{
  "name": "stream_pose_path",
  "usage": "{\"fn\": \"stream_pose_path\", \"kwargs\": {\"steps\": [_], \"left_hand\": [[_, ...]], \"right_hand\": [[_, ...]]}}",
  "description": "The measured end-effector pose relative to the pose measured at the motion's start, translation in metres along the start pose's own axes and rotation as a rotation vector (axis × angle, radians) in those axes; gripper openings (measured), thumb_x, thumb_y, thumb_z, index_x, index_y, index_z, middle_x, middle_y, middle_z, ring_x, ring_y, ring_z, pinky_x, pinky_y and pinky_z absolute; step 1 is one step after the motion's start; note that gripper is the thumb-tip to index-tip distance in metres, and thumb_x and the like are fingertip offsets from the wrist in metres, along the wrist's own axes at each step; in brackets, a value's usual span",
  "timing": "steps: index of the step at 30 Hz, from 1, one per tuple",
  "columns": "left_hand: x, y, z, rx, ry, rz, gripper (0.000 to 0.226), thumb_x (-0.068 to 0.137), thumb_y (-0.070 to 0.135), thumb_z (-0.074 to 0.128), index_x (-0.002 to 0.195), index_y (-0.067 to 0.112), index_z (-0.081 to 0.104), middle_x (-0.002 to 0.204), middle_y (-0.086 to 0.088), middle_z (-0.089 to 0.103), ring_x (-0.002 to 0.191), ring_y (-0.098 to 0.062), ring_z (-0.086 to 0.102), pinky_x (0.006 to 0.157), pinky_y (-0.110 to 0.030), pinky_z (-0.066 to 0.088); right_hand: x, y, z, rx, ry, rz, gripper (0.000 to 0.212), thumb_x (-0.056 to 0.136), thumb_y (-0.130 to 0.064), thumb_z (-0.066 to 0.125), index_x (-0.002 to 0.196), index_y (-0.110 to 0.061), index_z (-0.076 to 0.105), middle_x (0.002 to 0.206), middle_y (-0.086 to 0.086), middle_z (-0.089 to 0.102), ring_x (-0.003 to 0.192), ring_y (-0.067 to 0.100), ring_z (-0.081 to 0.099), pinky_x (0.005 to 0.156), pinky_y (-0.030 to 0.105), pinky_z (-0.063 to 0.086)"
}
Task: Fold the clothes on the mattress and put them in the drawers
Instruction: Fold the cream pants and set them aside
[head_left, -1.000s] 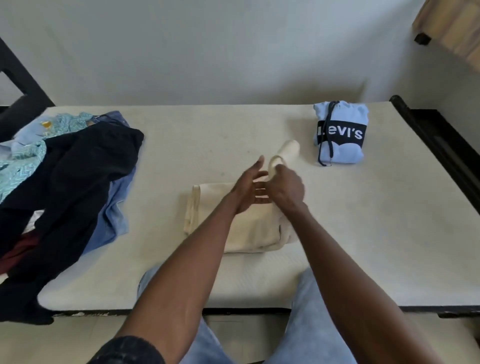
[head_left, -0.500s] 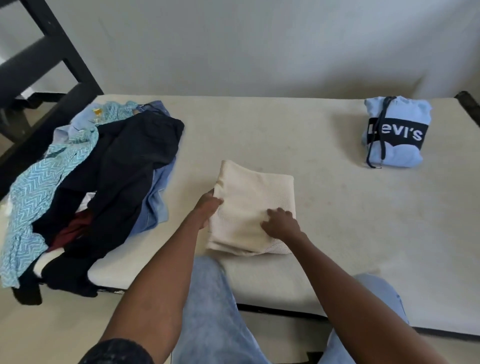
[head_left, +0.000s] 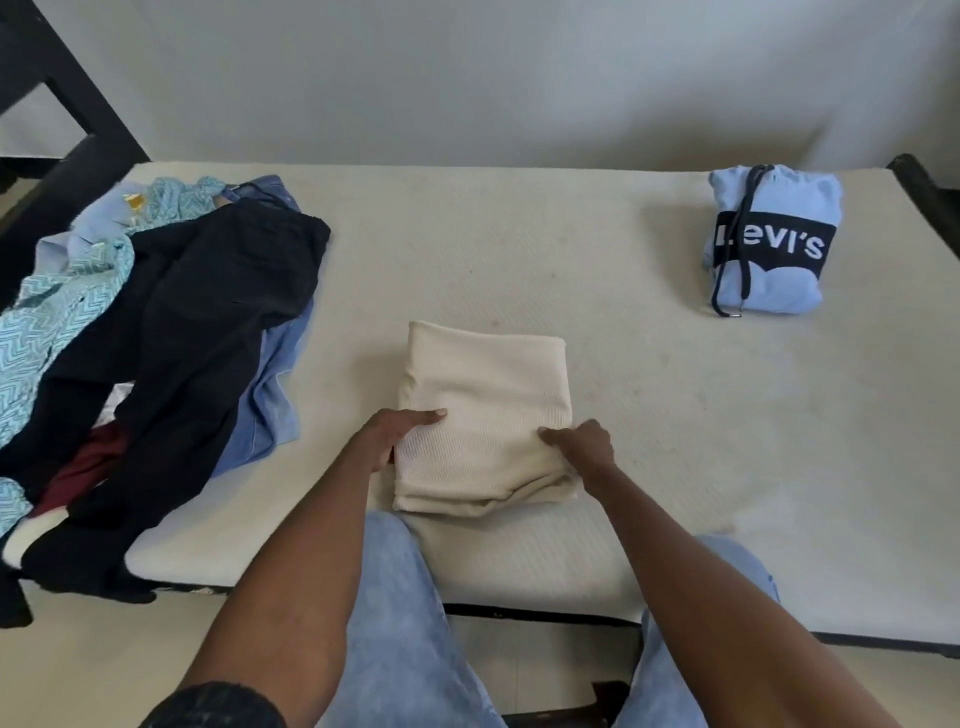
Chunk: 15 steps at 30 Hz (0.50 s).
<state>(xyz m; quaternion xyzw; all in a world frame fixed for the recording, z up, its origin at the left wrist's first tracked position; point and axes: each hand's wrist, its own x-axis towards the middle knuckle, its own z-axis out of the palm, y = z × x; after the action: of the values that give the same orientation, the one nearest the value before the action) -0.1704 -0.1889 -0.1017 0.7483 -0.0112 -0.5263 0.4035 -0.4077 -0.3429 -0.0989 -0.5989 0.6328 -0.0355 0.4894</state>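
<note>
A folded cream garment (head_left: 485, 410) lies on the mattress (head_left: 675, 415), near its front edge. The left hand (head_left: 397, 436) grips the garment's left side, thumb on top and fingers tucked underneath. The right hand (head_left: 584, 447) grips the right front corner the same way. A folded light-blue hoodie (head_left: 769, 244) sits well apart at the far right. A heap of unfolded clothes (head_left: 171, 332) covers the left end.

A cream ribbed garment (head_left: 485, 405) lies folded into a flat rectangle on the mattress (head_left: 675, 415) — its near corners under the fingers (head_left: 431, 415), its far fold well beyond them
</note>
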Motion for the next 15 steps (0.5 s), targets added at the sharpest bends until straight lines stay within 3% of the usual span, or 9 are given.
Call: {"fn": "stream_pose_path", "kwargs": {"steps": [2, 4, 9, 13, 15], "left_hand": [[-0.005, -0.001, 0.009, -0.024, -0.095, -0.019, 0.097, 0.043, 0.043, 0.097, 0.124, 0.005, 0.061, 0.114, -0.011, 0.071, 0.104, -0.029, 0.067, 0.095, -0.044, 0.053], [-0.006, 0.000, 0.016, -0.054, -0.159, -0.021, 0.085, 0.050, 0.037, 0.096, 0.122, 0.005, 0.064, 0.112, -0.011, 0.072, 0.105, -0.029, 0.068, 0.096, -0.045, 0.052], [-0.014, 0.011, 0.032, -0.037, -0.164, 0.050, 0.088, 0.037, 0.034, 0.100, 0.115, 0.005, 0.070, 0.107, -0.010, 0.074, 0.101, -0.030, 0.070, 0.096, -0.048, 0.052], [-0.034, 0.011, 0.051, -0.166, -0.179, 0.018, 0.057, 0.061, 0.017, 0.088, 0.114, 0.003, 0.070, 0.112, -0.016, 0.072, 0.105, -0.033, 0.068, 0.099, -0.049, 0.049], [-0.044, 0.014, 0.073, -0.227, -0.190, 0.038, 0.045, 0.072, 0.013, 0.080, 0.114, 0.004, 0.069, 0.112, -0.016, 0.071, 0.103, -0.031, 0.069, 0.097, -0.046, 0.051]], "right_hand": [[0.002, 0.004, -0.005, 0.135, -0.148, 0.024, 0.066, 0.068, -0.040, 0.084, 0.116, -0.001, 0.059, 0.115, 0.012, 0.063, 0.100, 0.027, 0.061, 0.072, 0.031, 0.049], [-0.002, 0.000, -0.009, 0.208, -0.245, 0.003, 0.049, 0.074, -0.022, 0.083, 0.112, -0.003, 0.060, 0.108, 0.008, 0.063, 0.096, 0.024, 0.059, 0.067, 0.028, 0.047], [-0.002, -0.004, -0.014, 0.243, -0.324, -0.089, 0.049, 0.072, -0.013, 0.076, 0.118, -0.009, 0.060, 0.112, 0.005, 0.066, 0.099, 0.024, 0.061, 0.085, 0.037, 0.053], [-0.001, 0.000, -0.026, 0.317, -0.282, -0.100, 0.049, 0.070, -0.012, 0.073, 0.117, -0.011, 0.060, 0.109, 0.008, 0.068, 0.095, 0.027, 0.064, 0.083, 0.046, 0.057], [0.003, 0.001, -0.049, 0.316, -0.251, -0.108, 0.048, 0.069, -0.012, 0.073, 0.115, -0.014, 0.060, 0.105, 0.007, 0.067, 0.093, 0.028, 0.064, 0.075, 0.042, 0.057]]}}
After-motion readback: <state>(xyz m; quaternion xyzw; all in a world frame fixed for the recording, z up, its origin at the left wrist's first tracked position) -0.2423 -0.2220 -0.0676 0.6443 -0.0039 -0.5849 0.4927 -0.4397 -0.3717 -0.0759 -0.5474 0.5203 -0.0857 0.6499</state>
